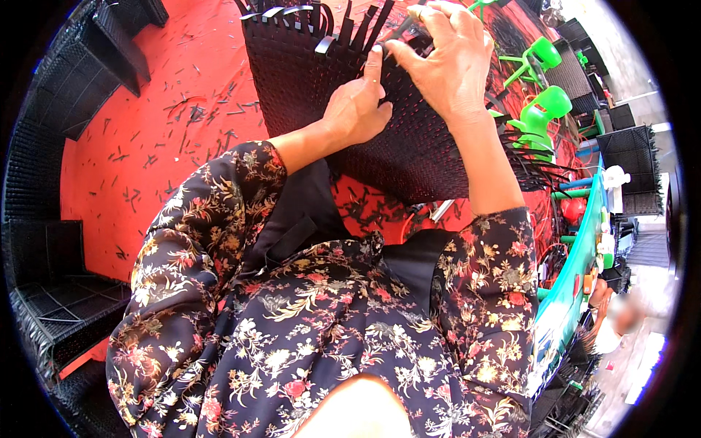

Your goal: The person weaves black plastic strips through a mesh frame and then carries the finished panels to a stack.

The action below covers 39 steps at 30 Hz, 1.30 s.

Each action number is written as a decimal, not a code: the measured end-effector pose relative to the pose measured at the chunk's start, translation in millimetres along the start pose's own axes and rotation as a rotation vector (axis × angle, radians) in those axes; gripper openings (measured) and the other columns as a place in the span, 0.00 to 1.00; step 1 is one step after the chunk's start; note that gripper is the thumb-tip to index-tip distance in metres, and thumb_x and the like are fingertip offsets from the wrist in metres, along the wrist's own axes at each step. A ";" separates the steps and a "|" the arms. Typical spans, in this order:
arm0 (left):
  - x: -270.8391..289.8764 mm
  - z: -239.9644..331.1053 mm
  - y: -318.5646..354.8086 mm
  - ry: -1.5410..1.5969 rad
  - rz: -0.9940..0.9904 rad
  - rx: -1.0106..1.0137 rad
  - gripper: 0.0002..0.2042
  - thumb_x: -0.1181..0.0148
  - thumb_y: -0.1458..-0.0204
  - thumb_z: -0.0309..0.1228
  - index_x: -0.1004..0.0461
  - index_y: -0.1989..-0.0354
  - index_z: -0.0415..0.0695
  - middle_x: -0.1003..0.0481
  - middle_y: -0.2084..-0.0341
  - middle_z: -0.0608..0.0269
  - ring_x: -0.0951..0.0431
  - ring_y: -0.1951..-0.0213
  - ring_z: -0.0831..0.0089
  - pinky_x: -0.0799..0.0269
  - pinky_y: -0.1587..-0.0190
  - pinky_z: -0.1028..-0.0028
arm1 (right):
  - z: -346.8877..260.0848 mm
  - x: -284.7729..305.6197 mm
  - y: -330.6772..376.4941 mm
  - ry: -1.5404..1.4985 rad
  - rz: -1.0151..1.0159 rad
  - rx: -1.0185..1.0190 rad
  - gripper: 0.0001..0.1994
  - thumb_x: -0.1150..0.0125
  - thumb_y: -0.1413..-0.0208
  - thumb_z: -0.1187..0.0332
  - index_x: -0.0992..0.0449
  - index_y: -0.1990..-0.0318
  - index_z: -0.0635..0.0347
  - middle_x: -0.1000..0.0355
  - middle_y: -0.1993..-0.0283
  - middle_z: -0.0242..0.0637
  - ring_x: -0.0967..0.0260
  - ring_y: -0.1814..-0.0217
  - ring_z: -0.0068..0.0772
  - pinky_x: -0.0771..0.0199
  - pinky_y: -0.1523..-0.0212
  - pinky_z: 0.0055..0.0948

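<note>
A large black woven panel or basket [314,87] of flat plastic strips stands tilted in front of me, with loose strip ends [358,29] sticking up along its far edge. My left hand [358,109] presses its outstretched index finger against the weave near that edge; the thumb is apart and the other fingers are curled in. Over the same edge, my right hand [453,62] has thumb and fingers closing around a black strip [400,29]. More untrimmed ends [537,157] fan out at the piece's right corner. Whether the whole piece is a finished basket shape is hidden.
Black woven boxes [58,95] line the left side. Scraps of strip [197,113] litter the red floor sheet [161,58]. Green plastic chairs [540,113] and a teal-edged table [577,263] stand at the right, with another person [610,328] beyond the table.
</note>
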<state>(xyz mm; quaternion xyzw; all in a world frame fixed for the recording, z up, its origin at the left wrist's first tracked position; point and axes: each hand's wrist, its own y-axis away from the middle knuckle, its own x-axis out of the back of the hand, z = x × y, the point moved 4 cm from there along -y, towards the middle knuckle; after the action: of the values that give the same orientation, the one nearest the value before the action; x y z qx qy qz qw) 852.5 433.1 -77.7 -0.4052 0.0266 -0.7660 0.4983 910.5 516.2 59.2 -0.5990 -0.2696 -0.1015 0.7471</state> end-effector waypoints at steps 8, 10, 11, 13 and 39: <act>-9.4 0.1 -5.5 -0.051 0.070 -0.075 0.28 0.40 0.57 0.27 0.46 0.48 0.39 0.26 0.70 0.53 0.24 0.71 0.57 0.28 0.66 0.63 | -14.0 -15.1 -12.2 0.087 0.005 -0.071 0.27 0.30 0.67 0.56 0.30 0.58 0.62 0.33 0.56 0.42 0.38 0.49 0.42 0.42 0.50 0.44; -8.1 3.5 -5.9 -0.038 0.006 -0.042 0.40 0.41 0.57 0.29 0.63 0.40 0.33 0.26 0.71 0.49 0.25 0.68 0.52 0.29 0.63 0.60 | -9.9 -20.4 -14.4 0.039 0.005 -0.169 0.27 0.30 0.66 0.56 0.30 0.59 0.61 0.33 0.57 0.42 0.37 0.50 0.42 0.41 0.51 0.43; -7.3 5.0 -6.4 -0.030 -0.029 -0.027 0.47 0.42 0.56 0.29 0.72 0.37 0.30 0.26 0.71 0.48 0.25 0.67 0.50 0.30 0.62 0.58 | -8.4 -20.6 -16.1 0.015 0.014 -0.252 0.26 0.30 0.64 0.59 0.32 0.58 0.61 0.31 0.60 0.41 0.34 0.54 0.41 0.39 0.53 0.43; -2.8 8.7 -6.3 -0.033 -0.039 -0.018 0.46 0.42 0.57 0.29 0.71 0.37 0.30 0.26 0.72 0.48 0.25 0.66 0.50 0.30 0.62 0.59 | -1.0 -28.1 -14.7 -0.080 0.013 -0.286 0.25 0.31 0.63 0.62 0.32 0.57 0.60 0.30 0.63 0.39 0.33 0.57 0.41 0.39 0.54 0.43; -5.8 17.9 -4.1 -0.042 0.014 0.001 0.33 0.41 0.57 0.28 0.51 0.44 0.33 0.26 0.71 0.49 0.25 0.68 0.51 0.30 0.63 0.59 | -3.4 -17.8 -9.6 -0.229 0.083 -0.169 0.19 0.43 0.64 0.78 0.32 0.59 0.57 0.33 0.77 0.36 0.33 0.70 0.43 0.37 0.64 0.40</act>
<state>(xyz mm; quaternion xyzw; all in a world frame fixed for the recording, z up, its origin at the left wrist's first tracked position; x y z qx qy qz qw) 862.0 446.2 -67.4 -0.4208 0.0187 -0.7538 0.5044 892.1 507.4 57.4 -0.6780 -0.3188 -0.0240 0.6619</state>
